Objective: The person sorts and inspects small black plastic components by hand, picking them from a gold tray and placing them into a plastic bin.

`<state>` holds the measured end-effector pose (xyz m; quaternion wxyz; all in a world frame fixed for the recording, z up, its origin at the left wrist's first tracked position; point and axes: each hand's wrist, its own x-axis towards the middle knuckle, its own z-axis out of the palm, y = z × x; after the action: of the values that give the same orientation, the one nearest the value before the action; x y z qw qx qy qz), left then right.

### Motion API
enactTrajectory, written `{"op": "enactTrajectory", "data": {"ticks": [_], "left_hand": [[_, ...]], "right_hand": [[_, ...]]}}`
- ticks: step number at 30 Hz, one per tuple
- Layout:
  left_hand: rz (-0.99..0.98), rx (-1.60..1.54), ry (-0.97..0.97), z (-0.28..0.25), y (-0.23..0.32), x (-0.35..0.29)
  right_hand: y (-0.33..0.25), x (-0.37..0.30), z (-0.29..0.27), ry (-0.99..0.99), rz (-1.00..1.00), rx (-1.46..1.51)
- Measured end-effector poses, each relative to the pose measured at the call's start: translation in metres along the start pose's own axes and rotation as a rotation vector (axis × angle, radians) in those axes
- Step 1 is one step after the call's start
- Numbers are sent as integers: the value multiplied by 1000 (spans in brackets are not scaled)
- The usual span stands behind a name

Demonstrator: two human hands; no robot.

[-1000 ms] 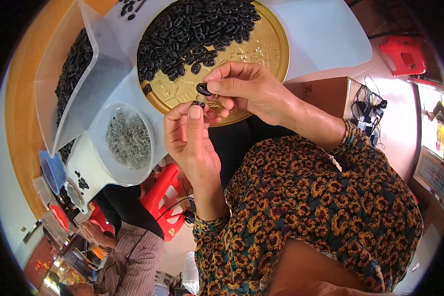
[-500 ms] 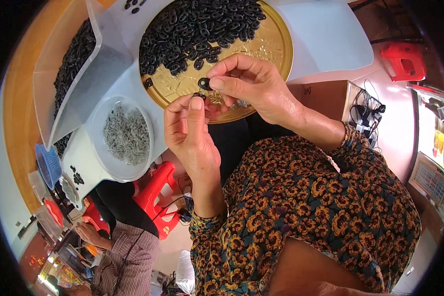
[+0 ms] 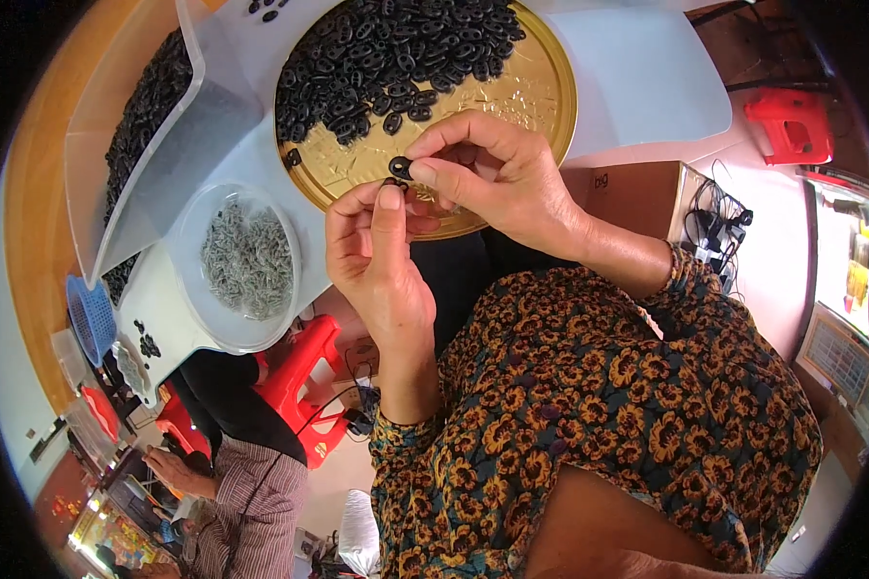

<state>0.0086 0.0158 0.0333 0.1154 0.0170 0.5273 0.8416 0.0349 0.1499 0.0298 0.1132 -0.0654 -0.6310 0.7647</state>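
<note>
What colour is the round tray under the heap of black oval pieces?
Shiny gold; the round tray shows best in the head view.

You wear a dark teal cloth top [image 3: 599, 386] densely printed with orange-yellow, dark-centred flowers [image 3: 649, 365], its long matching sleeves [image 3: 406, 446], and black cloth legwear [image 3: 465, 275].

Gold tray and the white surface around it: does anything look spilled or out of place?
A few black pieces lie loose left of the gold tray, and another small cluster sits near the blue basket. Most are heaped together, so these may have strayed.
</note>
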Motion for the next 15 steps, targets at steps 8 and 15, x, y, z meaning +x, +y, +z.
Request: {"op": "enactTrajectory", "data": {"ticks": [8,15], "left_hand": [[-79,-56,-3,-5,-2,1],[-71,-76,11,-4,-3,0]], "right_hand": [[2,2,-1,-48,1,-31],[-1,2,2,-45,-8,-27]]}}
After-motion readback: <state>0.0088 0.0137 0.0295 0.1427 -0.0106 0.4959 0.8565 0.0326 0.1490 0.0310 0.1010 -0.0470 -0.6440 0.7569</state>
